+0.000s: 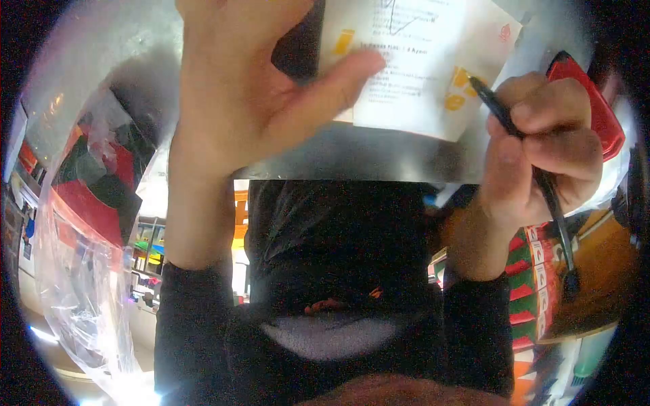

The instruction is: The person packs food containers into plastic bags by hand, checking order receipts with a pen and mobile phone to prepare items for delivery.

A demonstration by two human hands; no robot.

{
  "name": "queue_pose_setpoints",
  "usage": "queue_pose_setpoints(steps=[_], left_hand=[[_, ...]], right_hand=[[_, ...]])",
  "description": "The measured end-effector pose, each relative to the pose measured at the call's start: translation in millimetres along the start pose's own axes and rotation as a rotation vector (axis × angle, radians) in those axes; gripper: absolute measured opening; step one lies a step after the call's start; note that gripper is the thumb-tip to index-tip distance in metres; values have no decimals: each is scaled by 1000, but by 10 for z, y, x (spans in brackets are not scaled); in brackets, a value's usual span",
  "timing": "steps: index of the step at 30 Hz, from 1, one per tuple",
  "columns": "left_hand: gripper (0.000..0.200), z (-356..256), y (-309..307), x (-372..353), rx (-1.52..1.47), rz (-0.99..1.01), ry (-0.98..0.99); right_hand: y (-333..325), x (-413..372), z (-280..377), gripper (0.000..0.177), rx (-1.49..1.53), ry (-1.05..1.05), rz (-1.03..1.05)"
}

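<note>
My left hand [244, 88] presses flat on a white printed paper sheet [420, 61] with orange marks, thumb lying across its lower left part. The sheet lies on a grey metal surface [352, 159]. My right hand [535, 149] grips a black pen [542, 183], its tip touching the sheet's right edge near an orange mark. Both arms wear dark sleeves.
A red object [596, 108] sits just right of my right hand. A clear plastic bag [81, 257] with red and dark contents hangs at the left. Colourful packaged goods [535, 284] stand at the lower right. Dark clothing [338, 257] fills the centre below the metal surface.
</note>
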State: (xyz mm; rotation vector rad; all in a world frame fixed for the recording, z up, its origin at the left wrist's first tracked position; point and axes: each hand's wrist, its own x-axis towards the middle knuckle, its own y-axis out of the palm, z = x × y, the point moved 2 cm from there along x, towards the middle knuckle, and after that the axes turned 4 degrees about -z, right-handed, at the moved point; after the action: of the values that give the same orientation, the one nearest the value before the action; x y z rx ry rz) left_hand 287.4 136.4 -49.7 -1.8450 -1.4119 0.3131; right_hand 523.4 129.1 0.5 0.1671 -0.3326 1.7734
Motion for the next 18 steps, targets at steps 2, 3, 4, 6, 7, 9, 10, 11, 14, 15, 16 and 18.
queue_pose_setpoints(steps=[2,3,4,6,7,9,10,11,14,15,16,18], left_hand=[[74,11,-6,22,0,-8,6],[74,16,-8,32,0,-11,8],[73,20,-10,41,0,-14,11],[73,23,-7,56,-2,-16,15],[73,22,-4,61,-3,-16,16],[72,20,3,64,-8,-11,17],[72,21,8,65,-12,-8,17],[72,21,14,67,-15,-6,18],[71,-217,-122,139,5,217,-245],[71,-190,-93,133,4,217,-248],[70,-149,-56,132,-43,115,-140],[70,-27,38,108,-90,14,-33]], right_hand=[[-17,17,-8,16,-43,0,79],[-19,35,-13,16,-45,-5,80],[-16,62,-17,16,-81,-24,98],[-2,129,-43,16,-117,-46,117],[31,176,-58,17,-138,-87,141],[104,250,-39,18,-159,-126,164],[151,284,-22,18,-193,-118,195],[196,300,-14,19,-227,-109,228],[237,319,-30,19,-287,-141,220],[249,320,-7,19,-334,-152,248],[278,295,5,17,-243,-114,292],[301,237,-7,17,-222,-120,253]])
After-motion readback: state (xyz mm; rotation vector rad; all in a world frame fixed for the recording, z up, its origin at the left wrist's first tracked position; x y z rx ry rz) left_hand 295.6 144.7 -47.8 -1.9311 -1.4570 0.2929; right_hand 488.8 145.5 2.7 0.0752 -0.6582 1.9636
